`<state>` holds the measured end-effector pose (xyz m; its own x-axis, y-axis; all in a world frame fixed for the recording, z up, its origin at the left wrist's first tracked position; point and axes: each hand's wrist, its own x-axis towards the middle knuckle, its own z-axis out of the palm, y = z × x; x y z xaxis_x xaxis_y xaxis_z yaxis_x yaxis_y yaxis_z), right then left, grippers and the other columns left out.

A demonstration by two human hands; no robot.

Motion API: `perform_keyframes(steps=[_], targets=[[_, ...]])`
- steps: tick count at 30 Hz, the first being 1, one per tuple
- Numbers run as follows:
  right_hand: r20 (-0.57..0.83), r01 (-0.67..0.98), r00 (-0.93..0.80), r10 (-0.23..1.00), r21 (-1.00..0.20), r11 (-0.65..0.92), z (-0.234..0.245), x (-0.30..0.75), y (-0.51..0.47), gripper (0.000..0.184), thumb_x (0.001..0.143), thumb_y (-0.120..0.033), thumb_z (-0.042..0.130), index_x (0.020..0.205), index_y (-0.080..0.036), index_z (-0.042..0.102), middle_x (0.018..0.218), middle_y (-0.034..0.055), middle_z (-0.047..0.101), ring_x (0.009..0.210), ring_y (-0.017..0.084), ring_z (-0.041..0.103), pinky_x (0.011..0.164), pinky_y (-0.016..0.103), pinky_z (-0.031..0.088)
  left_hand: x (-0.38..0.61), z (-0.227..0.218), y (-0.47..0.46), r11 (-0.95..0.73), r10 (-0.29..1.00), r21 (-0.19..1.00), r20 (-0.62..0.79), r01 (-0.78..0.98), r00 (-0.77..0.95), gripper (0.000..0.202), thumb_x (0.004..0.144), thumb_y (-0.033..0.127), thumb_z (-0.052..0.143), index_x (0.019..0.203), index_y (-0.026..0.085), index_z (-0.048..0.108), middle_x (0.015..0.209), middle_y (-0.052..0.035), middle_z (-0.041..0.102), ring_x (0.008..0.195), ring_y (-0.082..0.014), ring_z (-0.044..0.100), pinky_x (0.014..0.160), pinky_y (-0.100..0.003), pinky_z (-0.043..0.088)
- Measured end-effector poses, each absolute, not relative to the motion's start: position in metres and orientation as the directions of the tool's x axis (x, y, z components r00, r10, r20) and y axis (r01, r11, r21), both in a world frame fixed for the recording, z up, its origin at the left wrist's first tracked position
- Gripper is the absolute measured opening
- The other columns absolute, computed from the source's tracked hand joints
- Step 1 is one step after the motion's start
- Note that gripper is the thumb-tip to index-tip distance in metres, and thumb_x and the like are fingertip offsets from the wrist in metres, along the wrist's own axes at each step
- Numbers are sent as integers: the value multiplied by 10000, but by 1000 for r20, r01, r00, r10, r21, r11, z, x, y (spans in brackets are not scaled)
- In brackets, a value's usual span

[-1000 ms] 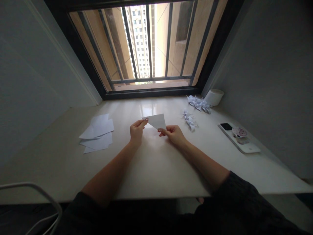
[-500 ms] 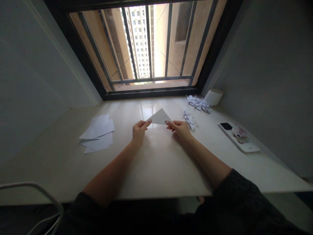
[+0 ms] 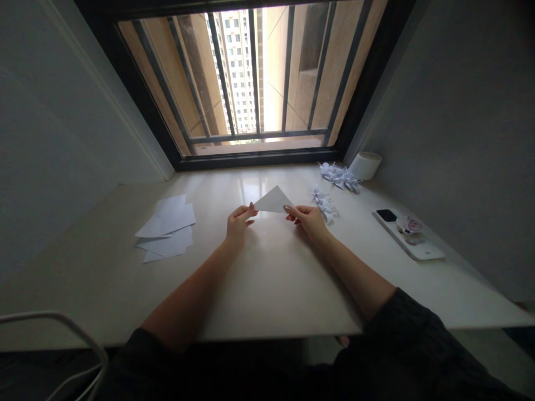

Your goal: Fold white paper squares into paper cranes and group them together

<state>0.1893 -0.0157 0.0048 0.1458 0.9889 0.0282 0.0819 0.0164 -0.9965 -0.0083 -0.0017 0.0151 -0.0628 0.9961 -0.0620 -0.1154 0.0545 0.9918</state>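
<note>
A white sheet of paper (image 3: 275, 201), folded into a triangle with its point away from me, is held up over the middle of the ledge. My left hand (image 3: 239, 220) pinches its left corner between thumb and fingers. At the right corner my right hand (image 3: 308, 218) grips it, thumb on top. Just beyond my right hand lies a small heap of folded white paper pieces (image 3: 325, 204). Off to the left of my left hand is a loose stack of white paper sheets (image 3: 167, 228).
A second heap of folded paper pieces (image 3: 339, 177) sits by a white roll (image 3: 365, 166) near the window (image 3: 259, 161). A phone (image 3: 407, 235) with a round grip lies at the right. A pale cable (image 3: 54, 316) curves over the front left edge of the white ledge (image 3: 267, 289).
The fingers of my left hand have shifted slightly left along the paper, out to its corner tip. My right hand and the triangle are almost where they were.
</note>
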Motion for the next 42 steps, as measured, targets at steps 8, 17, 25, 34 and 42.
perform_keyframes(steps=[8,17,25,34,42], targets=[[25,-58,347,938,-997,49,0,209,-3,398,616,-551,693,608,-156,641,642,62,668,534,113,528,513,246,396,-24,14,16,-23,959,994,-8,-106,-283,484,700,612,574,914,193,686,1009,-109,689,894,-179,623,668,-256,437],[297,439,158,942,-876,203,5,184,-24,427,750,-589,557,672,-188,682,611,26,647,520,133,484,528,268,343,-11,21,-7,-466,817,741,570,483,-86,299,812,414,581,1049,255,668,1052,-62,635,969,-188,567,847,-320,437],[458,655,10,889,-674,340,6,177,-33,376,799,-528,549,623,-204,622,612,31,575,593,155,489,593,281,355,-7,20,-12,-532,776,596,627,601,64,307,812,365,601,1108,297,647,1050,-47,665,1002,-209,566,923,-371,406],[427,589,-42,903,-720,367,7,175,-34,325,777,-516,588,714,-205,660,662,26,605,614,153,506,608,286,392,-7,20,-13,-465,832,701,555,540,-3,191,803,387,608,939,275,681,1034,-16,701,955,-204,639,896,-348,439],[427,150,-113,897,-885,440,10,181,-28,421,888,-439,441,1280,-293,485,1121,53,603,914,180,585,827,346,457,-7,20,-10,-539,803,633,585,556,111,114,856,319,550,870,234,624,1008,-5,707,925,-184,642,888,-339,416]])
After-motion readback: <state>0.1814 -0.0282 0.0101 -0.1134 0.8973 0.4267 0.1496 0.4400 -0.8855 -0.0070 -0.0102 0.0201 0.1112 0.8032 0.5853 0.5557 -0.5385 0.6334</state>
